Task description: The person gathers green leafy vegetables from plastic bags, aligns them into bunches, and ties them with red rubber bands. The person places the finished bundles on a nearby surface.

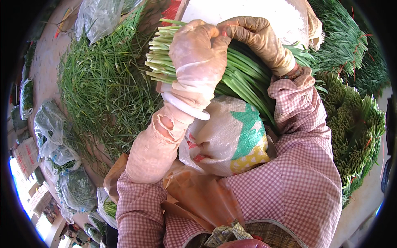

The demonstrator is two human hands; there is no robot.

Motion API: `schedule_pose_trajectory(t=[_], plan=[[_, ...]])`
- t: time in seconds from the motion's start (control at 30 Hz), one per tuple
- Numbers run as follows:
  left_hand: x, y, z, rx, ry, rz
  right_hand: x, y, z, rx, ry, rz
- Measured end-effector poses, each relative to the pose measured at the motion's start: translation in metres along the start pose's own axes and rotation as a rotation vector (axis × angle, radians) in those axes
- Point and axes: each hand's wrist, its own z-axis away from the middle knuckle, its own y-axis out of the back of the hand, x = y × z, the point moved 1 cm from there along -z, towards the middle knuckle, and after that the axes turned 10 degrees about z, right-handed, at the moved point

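Observation:
A thick bundle of long green leafy stalks, like garlic chives, lies across in front of me, its pale cut ends to the left. My left hand, in a thin, dirty glove with a white bangle at the wrist, rests over the bundle near those ends. My right hand, in a stained brownish glove, meets it at the bundle's far side. The fingertips of both hands pinch together at a small red bit, perhaps a tie; how much each holds is hidden. Beneath the bundle is a white board.
Loose green leaves are heaped on the floor at left. Clear plastic bags of greens stand beyond. Tied bundles are stacked at right, with more above them. A printed woven sack covers my lap.

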Motion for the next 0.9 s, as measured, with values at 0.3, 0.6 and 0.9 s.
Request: schedule_pose_trajectory(t=[0.3,0.6,0.9], plan=[[-0.007,0.011,-0.010,-0.156,0.089,0.177,-0.045,-0.002,-0.003,0.258,0.428,0.959],[-0.005,0.044,-0.016,-0.700,-0.363,-0.365,-0.076,0.020,-0.008,0.296,0.064,0.786],[-0.011,0.002,0.004,-0.308,-0.437,-0.745,-0.126,-0.014,0.005,-0.031,0.010,0.127]])
